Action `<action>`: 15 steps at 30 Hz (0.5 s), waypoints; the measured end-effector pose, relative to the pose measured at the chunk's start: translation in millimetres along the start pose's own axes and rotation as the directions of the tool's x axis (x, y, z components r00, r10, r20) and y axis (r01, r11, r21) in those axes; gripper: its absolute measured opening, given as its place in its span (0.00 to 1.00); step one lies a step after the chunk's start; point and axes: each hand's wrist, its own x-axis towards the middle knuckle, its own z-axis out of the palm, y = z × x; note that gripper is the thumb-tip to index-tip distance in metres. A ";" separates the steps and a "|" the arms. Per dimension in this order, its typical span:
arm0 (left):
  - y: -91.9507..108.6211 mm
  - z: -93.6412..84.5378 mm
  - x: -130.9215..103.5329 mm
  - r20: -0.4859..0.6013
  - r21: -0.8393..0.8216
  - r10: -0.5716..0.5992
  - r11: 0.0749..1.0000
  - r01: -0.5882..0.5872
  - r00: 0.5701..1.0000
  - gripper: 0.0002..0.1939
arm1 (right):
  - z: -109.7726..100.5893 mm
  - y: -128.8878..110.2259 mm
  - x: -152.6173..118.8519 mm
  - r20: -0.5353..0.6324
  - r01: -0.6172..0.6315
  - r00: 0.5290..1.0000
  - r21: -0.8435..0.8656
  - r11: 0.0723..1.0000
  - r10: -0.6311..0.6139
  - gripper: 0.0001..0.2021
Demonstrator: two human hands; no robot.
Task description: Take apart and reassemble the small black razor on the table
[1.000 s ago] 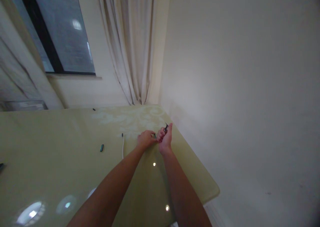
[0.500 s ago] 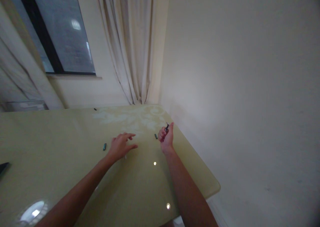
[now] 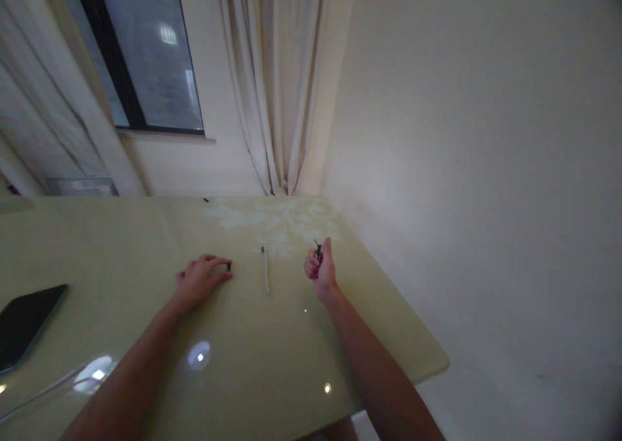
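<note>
1. Currently, left hand [image 3: 199,280] is over the tabletop [image 3: 233,376], left of center; thumb and forefinger pinch a small dark block [image 3: 229,267], one digit at each end, narrow gap. Can't tell if the block touches the table.
2. Right hand [image 3: 322,271] is closed in a loose fist, thumb pointing up, holding a small dark metallic piece [image 3: 319,252] that pokes out above the curled fingers. Too small to say what it is.
3. Hands well apart; a thin white stick [image 3: 265,272] with a dark tip lies between them, tip toward the window side. Neither hand touches it.
4. Another tiny dark bit [image 3: 206,200] sits at the table's far edge, beyond the left hand. Details unclear.
5. Far left: black flat tablet-like slab [image 3: 32,324], partly cut off by the frame. Thin pale cable [image 3: 41,392] runs near it, lower left, crossing toward a bright light reflection.
6. Table is glossy yellow-green, pale floral pattern [image 3: 286,217] near the far right corner.
7. Background: dark-framed window [image 3: 146,59], cream curtain [image 3: 276,72] right of it, plain wall [image 3: 461,169] along the right.
</note>
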 end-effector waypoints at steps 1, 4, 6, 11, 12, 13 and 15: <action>2.6 1.2 -1.0 -0.037 -0.030 0.020 0.999 -0.021 0.999 0.19 | 2.4 3.3 -0.6 0.009 -0.005 1.000 -0.015 1.000 0.005 0.37; 19.8 2.5 -10.4 -0.191 -0.210 0.184 0.952 -0.223 0.964 0.18 | 11.8 12.1 -6.0 0.066 -0.008 0.998 -0.099 0.995 0.014 0.35; 40.0 1.3 -20.4 -0.295 -0.346 0.305 0.849 -0.399 0.905 0.19 | 19.2 15.7 -12.9 0.166 0.003 0.986 -0.173 0.985 0.026 0.31; 87.2 -0.6 -43.2 -0.412 -0.532 0.368 0.646 -0.548 0.834 0.21 | 34.7 16.0 -30.6 0.375 -0.001 0.924 -0.188 0.982 0.072 0.22; 91.5 0.1 -45.6 -0.414 -0.552 0.373 0.622 -0.555 0.830 0.20 | 36.4 15.7 -32.5 0.388 -0.005 0.918 -0.183 0.983 0.077 0.21; 93.9 0.9 -47.3 -0.412 -0.571 0.376 0.604 -0.557 0.830 0.20 | 37.5 15.7 -33.6 0.396 -0.008 0.915 -0.184 0.983 0.081 0.19; 94.9 2.1 -49.2 -0.400 -0.605 0.378 0.576 -0.550 0.835 0.19 | 38.2 16.4 -34.0 0.405 -0.008 0.910 -0.194 0.981 0.088 0.17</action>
